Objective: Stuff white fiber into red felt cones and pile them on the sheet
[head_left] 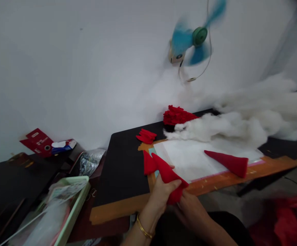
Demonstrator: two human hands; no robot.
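My left hand [163, 193], with a gold bangle on its wrist, is closed round a red felt cone [165, 171] at the front edge of the black table. My right hand [188, 205] is at the cone's wide lower end; its fingertips are hidden behind or inside the cloth. Just left of the cone lies another red piece [149, 163]. A further red cone [229, 162] rests on the white sheet [194, 160] to the right. White stuffing [222, 128] is heaped behind the sheet.
Red pieces are piled [177, 115] by the wall, with a smaller stack [146, 136] nearer. Brown tape [120, 207] covers the table's front edge. A pale green basket [73, 208] holds plastic bags at lower left. A blue fan [199, 36] spins on the wall.
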